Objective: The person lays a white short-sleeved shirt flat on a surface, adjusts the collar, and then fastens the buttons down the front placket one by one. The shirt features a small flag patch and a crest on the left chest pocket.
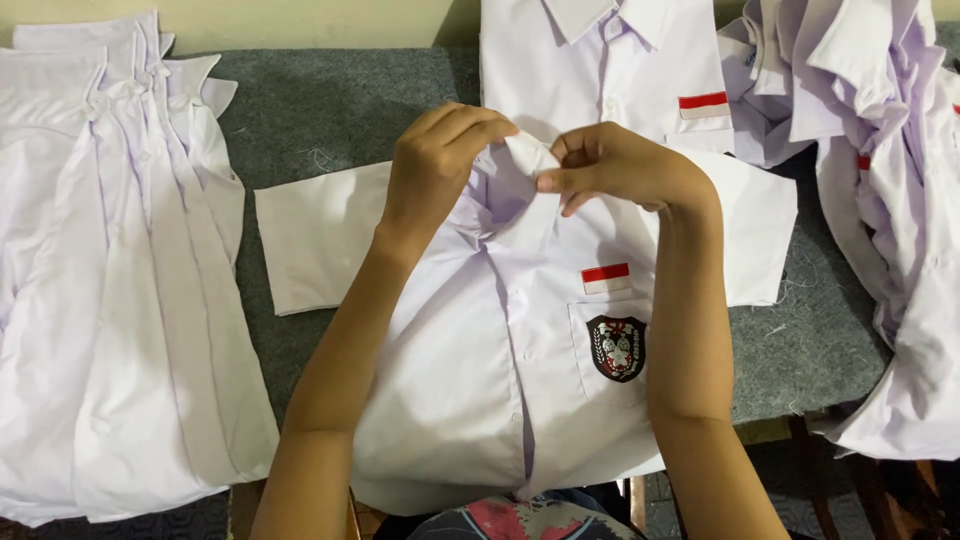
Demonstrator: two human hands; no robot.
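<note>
A white short-sleeved shirt point(470, 350) lies face up on the grey carpeted table point(330, 110), collar away from me. It has a red-and-white strip and a dark crest badge point(616, 347) on the chest pocket. My left hand point(435, 165) pinches the left side of the collar. My right hand point(615, 165) pinches the collar tip point(530, 152) between thumb and fingers. Both hands meet at the collar's top.
A stack of white shirts point(110, 280) lies spread at the left. Another buttoned white shirt point(610, 75) lies beyond the collar. A loose heap of white shirts point(880, 190) hangs over the table's right edge.
</note>
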